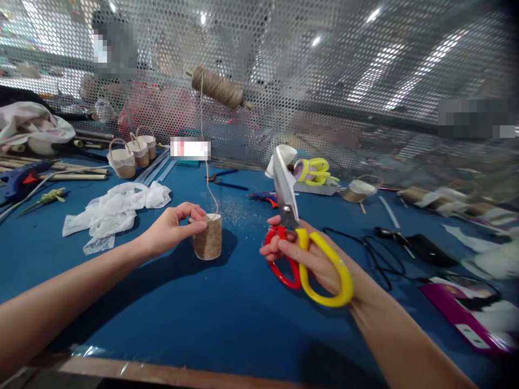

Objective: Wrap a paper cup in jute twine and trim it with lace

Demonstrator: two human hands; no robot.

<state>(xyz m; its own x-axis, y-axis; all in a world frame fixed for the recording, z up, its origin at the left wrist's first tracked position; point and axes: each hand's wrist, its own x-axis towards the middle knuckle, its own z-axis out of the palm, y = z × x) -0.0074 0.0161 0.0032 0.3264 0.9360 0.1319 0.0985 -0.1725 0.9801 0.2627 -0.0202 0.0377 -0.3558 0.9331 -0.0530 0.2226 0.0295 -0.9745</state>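
Brown cup (208, 241) just right of left grip (178, 224), pinched near its rim, scissors (288, 212) held in right grip (320, 267).

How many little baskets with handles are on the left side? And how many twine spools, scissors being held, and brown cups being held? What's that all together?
Little baskets on the left: 3
Twine spool: 1
Held scissors: 1
Held brown cup: 1
Total: 6
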